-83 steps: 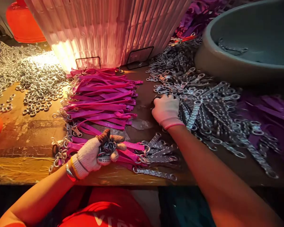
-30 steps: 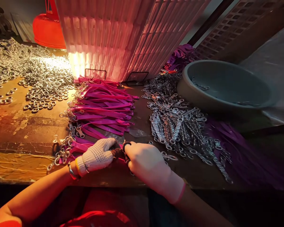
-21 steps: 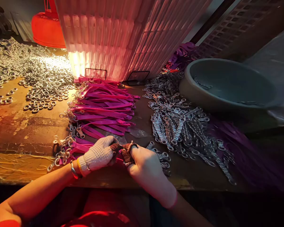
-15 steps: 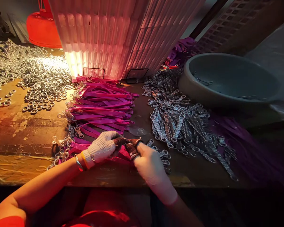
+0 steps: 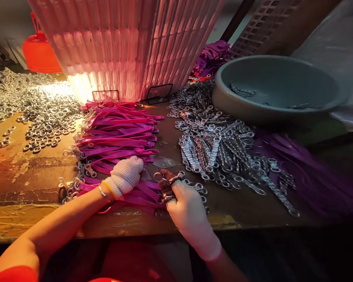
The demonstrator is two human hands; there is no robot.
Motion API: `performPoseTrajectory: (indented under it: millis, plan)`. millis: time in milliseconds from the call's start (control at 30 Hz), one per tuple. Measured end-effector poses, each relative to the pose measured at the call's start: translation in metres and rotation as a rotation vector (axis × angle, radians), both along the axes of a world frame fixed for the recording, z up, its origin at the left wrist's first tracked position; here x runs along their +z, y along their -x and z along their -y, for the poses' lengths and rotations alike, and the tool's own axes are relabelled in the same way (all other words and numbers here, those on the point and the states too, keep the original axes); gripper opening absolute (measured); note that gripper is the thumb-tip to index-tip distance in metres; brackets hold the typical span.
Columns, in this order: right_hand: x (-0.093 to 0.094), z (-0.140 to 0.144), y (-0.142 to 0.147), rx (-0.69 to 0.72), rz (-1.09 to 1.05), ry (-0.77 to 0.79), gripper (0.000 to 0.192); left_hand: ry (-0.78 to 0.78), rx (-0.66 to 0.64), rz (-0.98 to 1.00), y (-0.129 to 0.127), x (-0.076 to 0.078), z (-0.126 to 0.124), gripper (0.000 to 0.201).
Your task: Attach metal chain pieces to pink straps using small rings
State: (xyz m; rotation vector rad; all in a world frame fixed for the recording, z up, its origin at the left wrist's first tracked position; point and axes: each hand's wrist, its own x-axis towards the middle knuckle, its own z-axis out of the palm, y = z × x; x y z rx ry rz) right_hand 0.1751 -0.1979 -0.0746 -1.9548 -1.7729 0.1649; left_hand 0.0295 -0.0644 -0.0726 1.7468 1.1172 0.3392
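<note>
My left hand (image 5: 125, 176), in a white knit glove, lies curled knuckles-up on the near end of a heap of magenta straps (image 5: 120, 129) with metal clasps. Its fingertips are hidden, so I cannot tell what it grips. My right hand (image 5: 188, 207), in a pale glove with brown fingertips, is just right of it at the table's front edge. It pinches a short metal chain (image 5: 164, 179) with a ring at its end, held over the nearest straps. The two hands are a little apart.
A pile of short chains (image 5: 217, 149) spreads to the right of the straps, and loose metal rings (image 5: 47, 109) cover the back left. A grey basin (image 5: 276, 86) stands at the back right, above purple straps (image 5: 312, 176). A ribbed pink container (image 5: 129, 47) and a red object (image 5: 38, 51) stand behind.
My right hand came back from the chain pile to meet my left at the front edge. The fingertips touched, then my left hand drew away up-left onto the straps.
</note>
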Motion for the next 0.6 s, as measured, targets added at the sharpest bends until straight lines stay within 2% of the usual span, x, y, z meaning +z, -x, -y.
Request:
performPoseTrajectory:
  millis: [67, 100, 167, 267, 367, 433, 567, 600]
  plan:
    - [0.002, -0.001, 0.002, 0.068, -0.015, -0.020, 0.043, -0.077, -0.015, 0.038, 0.017, 0.007, 0.006, 0.003]
    - [0.003, -0.003, 0.004, 0.109, -0.023, -0.039, 0.047, -0.067, -0.019, 0.080, 0.026, 0.011, 0.009, 0.007]
    - [0.004, -0.006, 0.010, 0.179, -0.021, -0.070, 0.052, 0.088, 0.000, 0.179, 0.041, 0.018, 0.018, 0.020]
    - [0.008, -0.013, 0.023, 0.215, 0.047, -0.033, 0.041, 0.399, 0.062, 0.252, 0.053, 0.027, 0.032, 0.034]
    - [0.017, -0.016, 0.034, 0.188, 0.191, 0.062, 0.030, 0.465, 0.065, 0.243, 0.056, 0.029, 0.043, 0.040]
    - [0.022, -0.015, 0.038, 0.182, 0.282, 0.095, 0.026, 0.370, 0.019, 0.213, 0.056, 0.028, 0.046, 0.040]
    - [0.022, -0.009, 0.038, 0.184, 0.413, 0.011, 0.019, -0.107, -0.106, 0.126, 0.054, 0.023, 0.045, 0.029]
    - [0.020, -0.008, 0.038, 0.180, 0.435, -0.029, 0.018, -0.182, -0.141, 0.102, 0.053, 0.022, 0.043, 0.028]
